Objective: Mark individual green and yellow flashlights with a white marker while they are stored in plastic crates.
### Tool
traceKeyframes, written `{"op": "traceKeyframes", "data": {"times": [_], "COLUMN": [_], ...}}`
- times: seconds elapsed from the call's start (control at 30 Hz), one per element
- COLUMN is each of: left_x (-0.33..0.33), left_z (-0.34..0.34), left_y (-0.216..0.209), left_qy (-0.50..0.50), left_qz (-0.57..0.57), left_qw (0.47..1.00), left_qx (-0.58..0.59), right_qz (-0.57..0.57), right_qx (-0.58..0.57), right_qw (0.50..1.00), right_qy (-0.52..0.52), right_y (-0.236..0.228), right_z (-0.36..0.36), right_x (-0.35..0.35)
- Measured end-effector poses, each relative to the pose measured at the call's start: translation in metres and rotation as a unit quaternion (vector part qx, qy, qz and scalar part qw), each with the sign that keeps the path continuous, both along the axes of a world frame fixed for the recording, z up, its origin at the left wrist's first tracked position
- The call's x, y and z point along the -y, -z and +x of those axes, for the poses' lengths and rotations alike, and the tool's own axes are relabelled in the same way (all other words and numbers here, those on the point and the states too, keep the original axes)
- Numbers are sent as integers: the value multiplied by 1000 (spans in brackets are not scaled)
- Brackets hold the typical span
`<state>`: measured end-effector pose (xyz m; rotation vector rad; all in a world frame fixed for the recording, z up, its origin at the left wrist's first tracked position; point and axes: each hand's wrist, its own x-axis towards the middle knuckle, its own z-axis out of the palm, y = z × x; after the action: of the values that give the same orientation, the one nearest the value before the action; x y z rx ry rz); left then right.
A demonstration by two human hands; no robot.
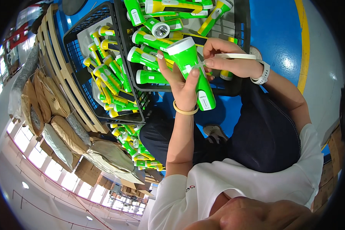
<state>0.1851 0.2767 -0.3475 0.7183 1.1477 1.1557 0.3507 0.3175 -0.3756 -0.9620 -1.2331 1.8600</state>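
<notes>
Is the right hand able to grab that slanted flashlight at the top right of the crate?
Probably yes: the right hand is near the slanted flashlight, and nothing seems to block the way, though it may need to put down the white strip first.

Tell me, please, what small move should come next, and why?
Probably the left hand should firm its grip on the green plastic flashlight with a flared white head, because the right hand pinches a thin pale item close to its side, and a tilt might spoil their alignment.
</notes>
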Motion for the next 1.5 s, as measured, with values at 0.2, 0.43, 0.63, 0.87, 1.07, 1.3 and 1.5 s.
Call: {"op": "traceKeyframes", "data": {"times": [0.2, 0.43, 0.63, 0.87, 1.07, 1.3, 1.5], "left_x": [-10, -27, -57, -39, -25, -14, -24], "left_z": [-10, -42, -200, -224, -167, -147, -156], "left_y": [4, -3, -12, -9, 8, 18, 56], "left_qy": [-8, -154, -265, -205, -176, -44, -133], "left_qz": [-40, -86, -78, -16, -46, -64, -46], "left_qw": [998, 979, 883, 947, 979, 933, 829], "left_qx": [-56, -101, -380, -246, -91, -352, -541], "right_qz": [175, 485, 281, 202, 95, -15, 8], "right_qx": [70, 86, 115, 106, 95, 179, 168], "right_qw": [982, 866, 951, 972, 990, 983, 985], "right_qy": [5, 89, 50, 51, 46, 45, -20], "right_y": [4, -22, -31, -33, -15, 34, 24], "right_z": [-1, -26, -22, -27, -27, -19, -52], "right_x": [2, 6, 18, 20, 14, -14, -23]}}
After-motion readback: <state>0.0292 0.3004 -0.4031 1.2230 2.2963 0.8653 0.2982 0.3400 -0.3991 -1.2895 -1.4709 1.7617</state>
